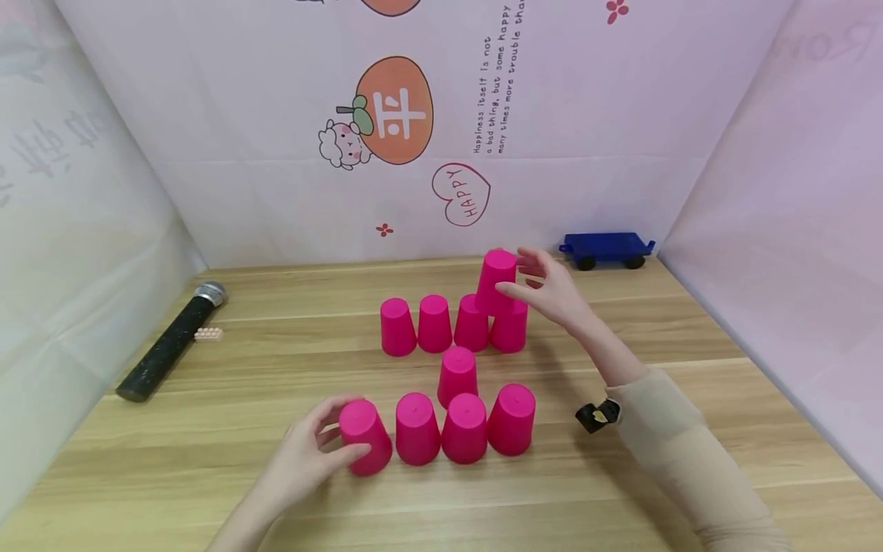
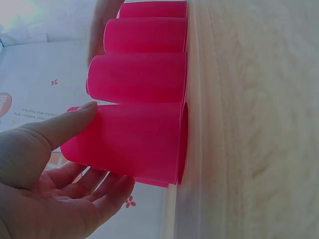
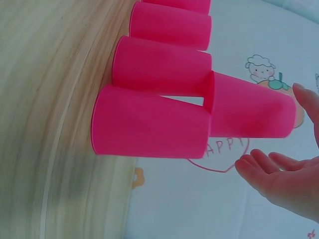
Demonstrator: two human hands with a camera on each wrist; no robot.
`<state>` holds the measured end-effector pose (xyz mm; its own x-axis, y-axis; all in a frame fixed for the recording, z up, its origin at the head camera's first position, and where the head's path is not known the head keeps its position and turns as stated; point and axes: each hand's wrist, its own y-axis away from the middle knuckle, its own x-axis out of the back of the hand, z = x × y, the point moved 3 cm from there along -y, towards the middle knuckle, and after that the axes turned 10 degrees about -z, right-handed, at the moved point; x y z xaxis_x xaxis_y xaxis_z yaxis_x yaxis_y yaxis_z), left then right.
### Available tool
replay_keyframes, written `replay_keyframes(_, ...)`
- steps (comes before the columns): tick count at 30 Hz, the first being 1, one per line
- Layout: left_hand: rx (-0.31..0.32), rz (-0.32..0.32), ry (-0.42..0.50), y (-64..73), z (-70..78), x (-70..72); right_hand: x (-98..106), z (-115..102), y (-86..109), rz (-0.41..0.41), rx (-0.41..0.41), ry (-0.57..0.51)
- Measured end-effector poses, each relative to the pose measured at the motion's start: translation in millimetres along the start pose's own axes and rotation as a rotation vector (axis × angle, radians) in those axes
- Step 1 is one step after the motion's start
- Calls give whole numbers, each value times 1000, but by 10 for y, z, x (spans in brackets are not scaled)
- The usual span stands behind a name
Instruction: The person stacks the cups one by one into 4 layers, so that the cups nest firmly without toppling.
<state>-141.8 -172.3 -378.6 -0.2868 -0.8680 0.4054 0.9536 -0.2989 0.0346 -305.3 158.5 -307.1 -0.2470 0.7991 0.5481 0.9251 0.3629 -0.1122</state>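
My left hand (image 1: 303, 454) holds the leftmost pink cup (image 1: 367, 441) of the front row, thumb on the near side and fingers round the far side. This cup stands upside down, slightly tilted in the left wrist view. At the back, an upper pink cup (image 3: 251, 107) rests upside down across the two rightmost cups of a row. My right hand (image 1: 548, 290) is beside this upper cup; in the right wrist view its fingers (image 3: 264, 172) are spread and apart from the cup. A single pink cup (image 1: 457, 377) stands between the rows.
Three more upside-down cups (image 1: 464, 431) continue the front row. The back row (image 1: 398, 330) holds several cups side by side. A black microphone (image 1: 172, 341) and a small pink block (image 1: 208, 333) lie left. A blue toy wagon (image 1: 607, 247) and a black object (image 1: 597, 415) are right.
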Motion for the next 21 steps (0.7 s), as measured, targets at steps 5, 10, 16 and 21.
replay_keyframes(5, 4, 15, 10, 14, -4, 52, 92, -1, 172, -20, -1, -16)
replay_keyframes(10, 15, 59, 0, 15, 45, 145, 168, 23, 368, -46, -21, -50)
replay_keyframes(16, -62, 95, -35, -9, 171, 273, 206, 86, 604, -82, -44, -20)
replay_keyframes(21, -117, 124, -79, -99, 275, 404, 167, 142, 803, -133, -47, 53)
